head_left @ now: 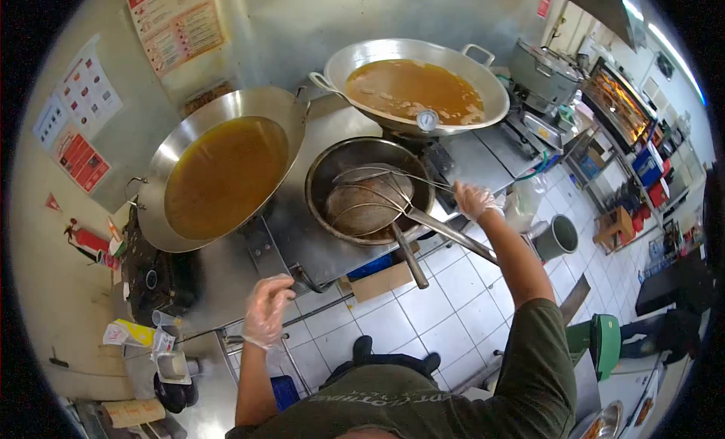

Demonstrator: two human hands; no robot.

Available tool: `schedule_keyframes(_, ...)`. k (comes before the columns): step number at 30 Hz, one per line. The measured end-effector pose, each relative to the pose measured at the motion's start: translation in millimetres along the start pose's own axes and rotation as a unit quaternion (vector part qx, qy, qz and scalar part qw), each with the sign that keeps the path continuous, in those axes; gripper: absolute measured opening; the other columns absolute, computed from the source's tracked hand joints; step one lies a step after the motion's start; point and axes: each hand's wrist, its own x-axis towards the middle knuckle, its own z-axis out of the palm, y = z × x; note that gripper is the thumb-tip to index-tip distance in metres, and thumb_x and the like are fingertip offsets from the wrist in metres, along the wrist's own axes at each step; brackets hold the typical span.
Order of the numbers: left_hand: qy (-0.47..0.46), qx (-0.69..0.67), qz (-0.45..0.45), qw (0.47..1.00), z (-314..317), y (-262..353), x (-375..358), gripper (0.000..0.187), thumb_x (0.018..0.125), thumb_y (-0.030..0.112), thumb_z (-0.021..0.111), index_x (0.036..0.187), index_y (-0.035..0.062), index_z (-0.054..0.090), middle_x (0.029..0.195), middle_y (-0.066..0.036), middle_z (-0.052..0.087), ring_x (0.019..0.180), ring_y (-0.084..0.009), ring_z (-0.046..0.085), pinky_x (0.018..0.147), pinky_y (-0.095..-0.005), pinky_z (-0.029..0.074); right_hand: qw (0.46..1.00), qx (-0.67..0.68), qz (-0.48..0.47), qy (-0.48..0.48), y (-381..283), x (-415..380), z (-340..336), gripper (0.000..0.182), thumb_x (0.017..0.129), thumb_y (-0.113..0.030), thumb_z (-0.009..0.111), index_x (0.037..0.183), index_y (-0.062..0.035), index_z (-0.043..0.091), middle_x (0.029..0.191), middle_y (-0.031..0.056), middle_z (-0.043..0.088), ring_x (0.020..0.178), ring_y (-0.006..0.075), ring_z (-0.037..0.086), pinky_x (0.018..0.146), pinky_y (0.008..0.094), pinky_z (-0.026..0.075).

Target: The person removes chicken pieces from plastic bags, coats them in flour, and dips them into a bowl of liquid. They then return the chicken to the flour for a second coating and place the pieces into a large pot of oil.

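My right hand [476, 201], in a clear plastic glove, is closed round the thin handle of a wire skimmer [370, 173]. The skimmer's head lies over a deep metal bowl [314, 174]. In the same bowl rests a mesh strainer [368, 218] with a thick metal handle, and a wooden-looking handle [410, 256] sticks out over the front rim. What lies beneath the mesh is partly hidden. My left hand [268, 310], also gloved, hovers by the counter's front edge with loosely bent fingers and nothing visible in them.
A wide wok [291, 148] of brown oil stands to the left. Behind the bowl, a second wok [495, 99] holds oil with pale foam and a dial thermometer [427, 120]. A lidded pot [540, 76] is at the back right. A grey bin [557, 236] stands on the tiled floor.
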Motion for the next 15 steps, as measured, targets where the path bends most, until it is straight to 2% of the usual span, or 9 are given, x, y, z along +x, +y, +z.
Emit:
schedule_keyframes(2, 0.029, 0.019, -0.049, 0.998, -10.1, 9.6, -1.9, 0.02, 0.097, 0.011, 0.055, 0.114, 0.0021, 0.062, 0.113, -0.012, 0.061, 0.087, -0.0191, 0.064, 0.076, -0.0303, 0.053, 0.995, -0.029, -0.076, 0.054, 7.4, 10.4, 22.4, 0.025, 0.099, -0.021, 0.041, 0.115, -0.0052, 0.052, 0.088, 0.017, 0.071, 0.077, 0.0322, 0.073, 0.056, 0.0469, 0.057)
schedule_keyframes(3, 0.042, 0.025, -0.072, 0.996, -11.7, 15.6, -2.0, 0.021, 0.097, 0.012, 0.055, 0.115, 0.0024, 0.062, 0.114, -0.012, 0.06, 0.088, -0.0183, 0.063, 0.076, -0.03, 0.053, 0.996, -0.007, -0.076, 0.041, 8.4, 9.5, 21.4, 0.027, 0.099, -0.02, 0.041, 0.118, -0.0045, 0.051, 0.089, 0.017, 0.071, 0.077, 0.0318, 0.073, 0.058, 0.0467, 0.057)
schedule_keyframes(5, 0.065, 0.054, -0.037, 0.996, -14.9, 28.4, 13.5, 0.023, 0.097, 0.014, 0.055, 0.116, 0.0023, 0.061, 0.116, -0.012, 0.06, 0.086, -0.0158, 0.062, 0.074, -0.0286, 0.052, 0.996, 0.035, -0.077, 0.017, 14.9, -7.2, -17.1, 0.031, 0.099, -0.02, 0.042, 0.124, -0.0031, 0.049, 0.092, 0.0171, 0.071, 0.075, 0.0309, 0.073, 0.06, 0.0463, 0.059)
schedule_keyframes(8, 0.118, 0.128, -0.037, 0.984, 11.7, 84.8, 50.0, 0.024, 0.097, 0.013, 0.053, 0.117, 0.0028, 0.061, 0.117, -0.01, 0.06, 0.082, -0.0128, 0.059, 0.072, -0.0267, 0.05, 0.994, -0.022, -0.095, 0.043, 30.8, -50.3, -66.7, 0.041, 0.099, -0.018, 0.044, 0.135, -0.0011, 0.04, 0.092, 0.0169, 0.07, 0.071, 0.0286, 0.072, 0.057, 0.0415, 0.06)
schedule_keyframes(11, 0.132, 0.174, 0.043, 0.975, 45.7, 121.8, 86.4, 0.024, 0.096, 0.013, 0.056, 0.117, 0.0024, 0.061, 0.114, -0.008, 0.062, 0.082, -0.0122, 0.059, 0.07, -0.0251, 0.05, 0.989, 0.016, -0.135, 0.063, 48.8, -86.8, -102.9, 0.049, 0.098, -0.015, 0.045, 0.142, 0.0006, 0.032, 0.09, 0.0177, 0.068, 0.069, 0.0281, 0.072, 0.054, 0.0392, 0.06)
schedule_keyframes(12, 0.13, 0.2, 0.079, 0.968, 56.5, 130.9, 95.2, 0.024, 0.096, 0.014, 0.057, 0.117, 0.0028, 0.061, 0.114, -0.007, 0.063, 0.084, -0.0123, 0.06, 0.07, -0.0248, 0.05, 0.985, 0.036, -0.154, 0.071, 56.9, -89.8, -85.2, 0.049, 0.098, -0.016, 0.045, 0.141, 0.002, 0.032, 0.085, 0.0185, 0.067, 0.067, 0.0298, 0.071, 0.05, 0.0402, 0.058)
schedule_keyframes(13, 0.126, 0.226, 0.113, 0.959, 67.2, 138.5, 101.9, 0.024, 0.096, 0.016, 0.058, 0.117, 0.0033, 0.062, 0.113, -0.007, 0.063, 0.086, -0.0124, 0.06, 0.069, -0.0245, 0.05, 0.982, 0.064, -0.163, 0.068, 57.8, -93.4, -65.8, 0.049, 0.098, -0.017, 0.045, 0.141, 0.0022, 0.032, 0.085, 0.0198, 0.067, 0.066, 0.0317, 0.071, 0.051, 0.0419, 0.058)
schedule_keyframes(14, 0.12, 0.255, 0.135, 0.95, 77.1, 145.0, 109.1, 0.023, 0.094, 0.011, 0.059, 0.115, 0.003, 0.062, 0.112, -0.008, 0.064, 0.085, -0.0126, 0.061, 0.07, -0.025, 0.05, 0.979, 0.093, -0.169, 0.062, 59.4, -99.7, -50.5, 0.05, 0.097, -0.019, 0.045, 0.14, 0.0023, 0.032, 0.086, 0.021, 0.067, 0.065, 0.0336, 0.07, 0.052, 0.0436, 0.058)
schedule_keyframes(15, 0.112, 0.282, 0.159, 0.939, 86.5, 150.3, 118.3, 0.023, 0.091, 0.005, 0.06, 0.114, 0.0026, 0.063, 0.112, -0.009, 0.064, 0.084, -0.0129, 0.061, 0.071, -0.0254, 0.05, 0.977, 0.114, -0.181, 0.013, 60.4, -106.3, -46.9, 0.05, 0.097, -0.018, 0.045, 0.14, 0.0018, 0.031, 0.087, 0.0218, 0.067, 0.066, 0.035, 0.07, 0.055, 0.0452, 0.058)
